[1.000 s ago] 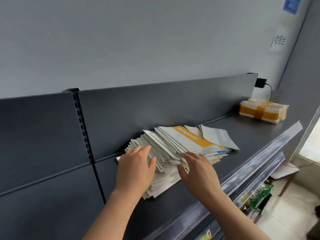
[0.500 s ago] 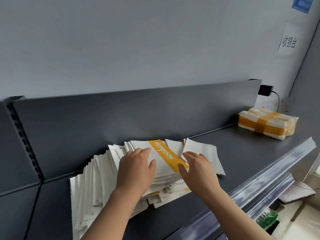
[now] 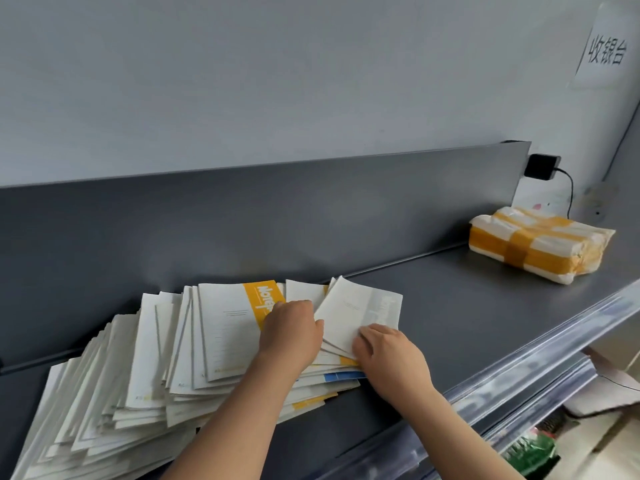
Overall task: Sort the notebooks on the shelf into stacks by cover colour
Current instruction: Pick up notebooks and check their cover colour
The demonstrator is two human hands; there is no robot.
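Observation:
A fanned heap of white notebooks (image 3: 104, 393) lies on the dark grey shelf (image 3: 467, 323), spread from lower left toward the middle. On top sits a notebook with a yellow band (image 3: 228, 327). To its right, a notebook with a pale grey band (image 3: 356, 306) lies tilted. A blue-edged cover (image 3: 343, 375) peeks out low in the heap. My left hand (image 3: 291, 334) presses knuckles-up on the heap between the yellow and grey notebooks. My right hand (image 3: 388, 355) pinches the near corner of the grey-band notebook, fingers on top.
A wrapped bundle with yellow tape (image 3: 536, 247) sits at the shelf's far right. A black plug with a cable (image 3: 542, 167) hangs on the wall behind it. The shelf's clear front rail (image 3: 554, 348) runs along the near edge, above lower shelves.
The view has shifted left and closer. The heap has fanned out further to the left. Both hands have moved right on it, the right one onto the grey-band notebook's corner.

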